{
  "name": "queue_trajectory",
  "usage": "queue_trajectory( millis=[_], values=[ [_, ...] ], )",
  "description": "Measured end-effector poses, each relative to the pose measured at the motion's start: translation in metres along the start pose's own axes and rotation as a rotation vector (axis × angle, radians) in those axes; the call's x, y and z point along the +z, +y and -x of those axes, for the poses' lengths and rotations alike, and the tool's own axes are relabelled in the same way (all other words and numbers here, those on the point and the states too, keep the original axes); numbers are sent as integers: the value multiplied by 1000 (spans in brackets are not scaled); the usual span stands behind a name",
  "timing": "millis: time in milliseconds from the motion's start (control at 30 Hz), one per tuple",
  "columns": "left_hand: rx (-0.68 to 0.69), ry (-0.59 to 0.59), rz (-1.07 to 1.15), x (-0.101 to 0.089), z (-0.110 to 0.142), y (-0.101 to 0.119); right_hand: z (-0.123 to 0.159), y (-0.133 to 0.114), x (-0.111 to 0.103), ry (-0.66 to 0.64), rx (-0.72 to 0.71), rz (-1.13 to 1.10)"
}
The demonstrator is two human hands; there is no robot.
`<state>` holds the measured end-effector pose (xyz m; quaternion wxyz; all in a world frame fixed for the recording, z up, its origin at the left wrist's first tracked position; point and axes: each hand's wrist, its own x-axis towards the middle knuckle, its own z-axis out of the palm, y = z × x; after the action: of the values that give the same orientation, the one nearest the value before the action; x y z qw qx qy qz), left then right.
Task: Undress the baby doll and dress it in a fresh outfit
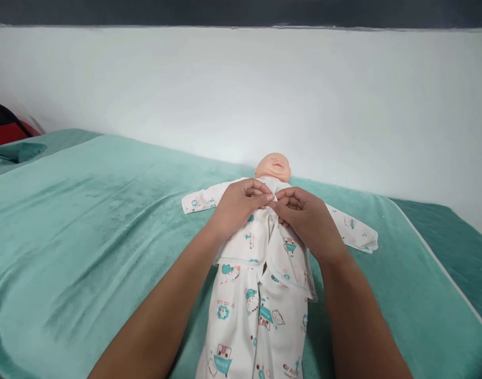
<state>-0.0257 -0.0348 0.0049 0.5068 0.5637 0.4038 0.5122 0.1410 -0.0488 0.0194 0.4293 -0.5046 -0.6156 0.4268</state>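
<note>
A baby doll [273, 166] lies on its back, dressed in a white printed shirt [244, 242] and matching trousers [236, 321]. Both shirt sleeves stretch out to the sides. At the doll's chest, my left hand [246, 202] pinches one front edge of the shirt between thumb and fingers. Close beside it, my right hand [299, 210] pinches the other front edge. Below my hands the shirt front hangs apart, its lower right corner slanting outward. My fingertips hide whatever fastening lies between them.
A light green plush blanket [118, 221] spreads under the doll, over a darker green cover [454, 247]. Behind stands a white wall [241, 89] with a dark band along the top. A red and black object [6, 129] sits at the far left.
</note>
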Motion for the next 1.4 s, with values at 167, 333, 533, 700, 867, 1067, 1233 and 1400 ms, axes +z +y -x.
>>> queue_trajectory(
  millis=[167,333,533,700,867,1067,1233,1400],
  values=[
    [-15,20,-16,2,0,0,1,-3,4,23,22,115],
    [-9,3,-62,-1,0,1,1,-2,3,0,23,102],
    [-3,-13,-154,-3,0,1,2,-4,3,2,48,168],
    [-2,-32,-152,-3,2,2,5,-9,10,42,-39,321],
    [-45,-25,-153,-1,3,5,8,-12,15,94,-113,485],
    [-109,0,-31,1,2,5,8,-15,14,55,-85,464],
    [-119,32,52,5,2,5,9,-18,13,22,-39,367],
    [-131,-3,109,2,4,7,10,-19,11,-7,10,281]
  ],
)
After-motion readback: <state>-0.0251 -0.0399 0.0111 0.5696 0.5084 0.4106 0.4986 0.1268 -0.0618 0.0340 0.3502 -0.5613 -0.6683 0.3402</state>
